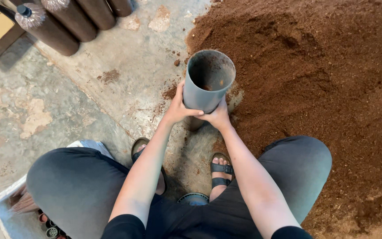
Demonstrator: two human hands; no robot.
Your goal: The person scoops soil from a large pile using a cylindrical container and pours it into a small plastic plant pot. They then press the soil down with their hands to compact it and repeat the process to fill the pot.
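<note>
Left hand (178,107) and right hand (217,117) clasp 1 upright grey pipe (208,82).

Both hands grip a grey tube (208,82) standing upright on the concrete floor (89,97), the left hand (180,106) on its left side, the right hand (219,117) at its lower front. Just right of the tube spreads a brown soil heap (323,75). Far upper left of the tube lie filled brown cylinders (74,20). Below it, sandalled feet (219,170) rest.
</note>
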